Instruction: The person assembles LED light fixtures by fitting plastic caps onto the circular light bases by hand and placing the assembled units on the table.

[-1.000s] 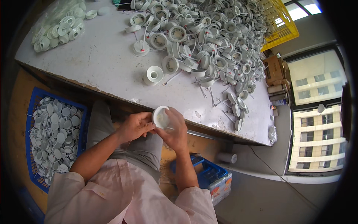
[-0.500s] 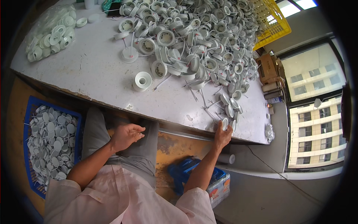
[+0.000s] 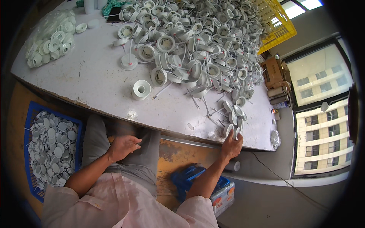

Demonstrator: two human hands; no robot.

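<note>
My right hand (image 3: 231, 147) is at the table's near edge, right of the middle, its fingertips around a white round lamp housing (image 3: 237, 133). Part of that housing is hidden by the fingers. Another white lamp housing (image 3: 227, 130) lies beside the forefinger. Several more, with thin wire leads, spread from there back to a large heap of lamp housings (image 3: 213, 41). My left hand (image 3: 124, 148) hovers over my lap, below the table edge, fingers loosely bent and apart, with nothing visible in them. A white flanged cup (image 3: 141, 90) sits alone on the table.
On the floor at left stands a blue basket (image 3: 80, 131) full of white discs with stems. A clear bag (image 3: 51, 40) of white rings lies at the table's far left. A yellow crate (image 3: 283, 32) leans behind the heap. Below my right arm is a blue bag (image 3: 186, 176).
My right hand has shifted slightly right and nearer, from one housing to the one beside it. My left hand has drawn slightly left and down. The view has tilted a little.
</note>
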